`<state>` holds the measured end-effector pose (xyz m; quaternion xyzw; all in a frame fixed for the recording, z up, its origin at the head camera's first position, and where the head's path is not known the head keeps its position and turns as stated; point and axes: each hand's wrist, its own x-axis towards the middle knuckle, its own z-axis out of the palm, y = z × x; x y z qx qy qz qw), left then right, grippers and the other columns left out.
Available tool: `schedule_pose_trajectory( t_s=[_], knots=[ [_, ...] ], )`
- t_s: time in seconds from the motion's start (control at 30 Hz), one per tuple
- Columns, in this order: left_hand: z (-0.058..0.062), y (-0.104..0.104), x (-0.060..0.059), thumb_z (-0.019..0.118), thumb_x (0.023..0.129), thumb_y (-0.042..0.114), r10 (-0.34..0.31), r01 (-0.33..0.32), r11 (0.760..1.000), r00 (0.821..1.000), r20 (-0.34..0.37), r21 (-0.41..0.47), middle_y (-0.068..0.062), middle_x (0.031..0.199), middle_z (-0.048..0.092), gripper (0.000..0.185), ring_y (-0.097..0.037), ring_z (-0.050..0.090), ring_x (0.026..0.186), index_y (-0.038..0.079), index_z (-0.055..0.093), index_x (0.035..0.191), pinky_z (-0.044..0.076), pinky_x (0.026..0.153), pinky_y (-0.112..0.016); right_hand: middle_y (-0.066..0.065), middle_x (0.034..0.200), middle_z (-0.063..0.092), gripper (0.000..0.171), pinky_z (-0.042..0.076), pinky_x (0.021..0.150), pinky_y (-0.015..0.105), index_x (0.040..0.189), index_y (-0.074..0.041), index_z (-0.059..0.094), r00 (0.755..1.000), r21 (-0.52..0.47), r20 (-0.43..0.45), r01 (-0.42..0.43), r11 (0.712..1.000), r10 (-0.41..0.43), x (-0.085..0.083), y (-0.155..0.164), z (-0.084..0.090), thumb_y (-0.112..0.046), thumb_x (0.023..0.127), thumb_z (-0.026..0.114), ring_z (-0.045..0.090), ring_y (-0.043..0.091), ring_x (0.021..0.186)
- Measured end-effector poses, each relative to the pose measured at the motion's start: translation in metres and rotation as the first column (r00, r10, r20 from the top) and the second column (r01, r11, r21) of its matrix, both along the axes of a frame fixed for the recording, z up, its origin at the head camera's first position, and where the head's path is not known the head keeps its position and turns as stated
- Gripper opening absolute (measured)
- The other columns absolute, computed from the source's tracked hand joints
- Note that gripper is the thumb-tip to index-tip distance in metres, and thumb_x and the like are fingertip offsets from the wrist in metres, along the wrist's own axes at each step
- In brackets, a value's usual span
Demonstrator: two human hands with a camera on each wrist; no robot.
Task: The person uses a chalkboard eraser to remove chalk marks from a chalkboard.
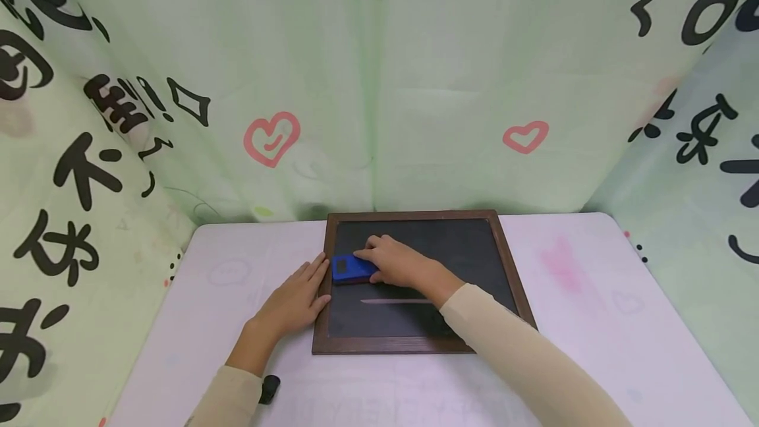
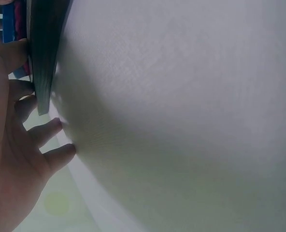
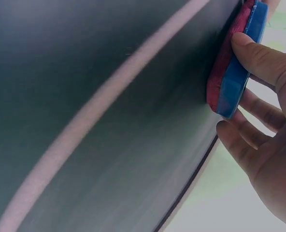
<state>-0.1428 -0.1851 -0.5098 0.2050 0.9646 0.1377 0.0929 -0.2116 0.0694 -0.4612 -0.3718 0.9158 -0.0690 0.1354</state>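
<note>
A blackboard (image 1: 439,249) with a brown wooden frame lies on the table. My right hand (image 1: 400,262) grips a blue board eraser (image 1: 350,269) near the board's left side. In the right wrist view, the thumb lies along the side of the eraser (image 3: 235,79), and its red felt faces the board. A pale chalk line (image 1: 394,301) runs across the board below the eraser, its right end hidden by the right arm. My left hand (image 1: 293,302) rests against the left edge of the frame, fingers extended; the left wrist view shows the fingertips by the frame's side (image 2: 46,53).
The white table (image 1: 593,282) has pinkish smudges on its right side. Behind and on both sides hangs a pale green curtain (image 1: 439,84) with black characters and red hearts. A small black object (image 1: 269,389) sits by the left cuff.
</note>
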Motion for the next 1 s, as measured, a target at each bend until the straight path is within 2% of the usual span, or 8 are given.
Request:
schedule_pose_trajectory(
  t_s=[0.33,1.0],
  knots=[
    [0.003,0.0,0.001,0.052,0.108,0.037,-0.013,0.013,1.0,1.0,-0.004,0.002,-0.01,0.174,0.017,0.072,-0.042,0.028,0.155,0.004,0.023,0.165,0.029,0.126,-0.053,0.011,0.134,0.059,0.06,0.054,0.102,0.041,0.152,-0.014,0.054,1.0,-0.015,-0.015,0.019,1.0,-0.019,0.005,0.025,-0.002,-0.028,0.097,0.074,0.057,0.028,0.121],
    [0.003,0.001,0.001,0.054,0.107,0.036,-0.007,0.007,1.0,1.0,-0.004,0.015,-0.01,0.173,0.018,0.072,-0.042,0.029,0.155,0.003,0.024,0.164,0.029,0.127,-0.052,0.018,0.134,0.06,0.062,0.055,0.101,0.05,0.147,-0.008,0.059,0.986,-0.066,-0.026,0.16,0.985,-0.162,0.013,0.123,-0.001,-0.021,0.091,0.081,0.058,0.036,0.12]
  ],
)
